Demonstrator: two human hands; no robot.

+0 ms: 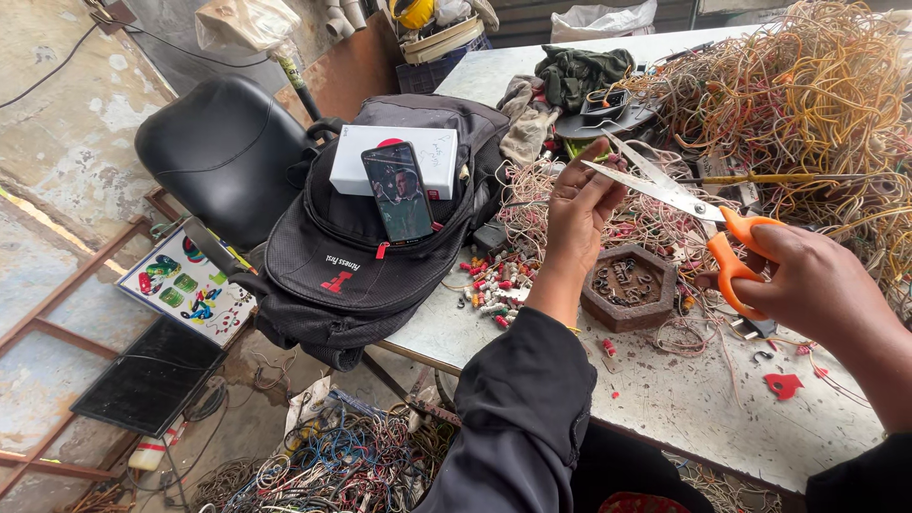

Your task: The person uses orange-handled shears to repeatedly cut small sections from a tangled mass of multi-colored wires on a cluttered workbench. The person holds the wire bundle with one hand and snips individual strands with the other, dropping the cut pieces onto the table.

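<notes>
My left hand (581, 217) is raised over the table, fingers pinched on a thin wire end near the open blades of the scissors. My right hand (815, 283) grips the orange handles of the scissors (686, 201), whose long steel blades point left toward my left fingertips. Just below my hands lie a hexagonal stone-like block (629, 285) and a small heap of cut wire connectors (494, 285). A big tangle of yellow and beige wires (807, 104) fills the table's far right.
A black backpack (370, 247) at the table's left edge carries a white box (394, 160) and a phone (399, 192). A black chair (223, 152) stands left of it. Wire bundles (332, 465) lie on the floor. Rags (570, 76) sit at the back of the white table (684, 399).
</notes>
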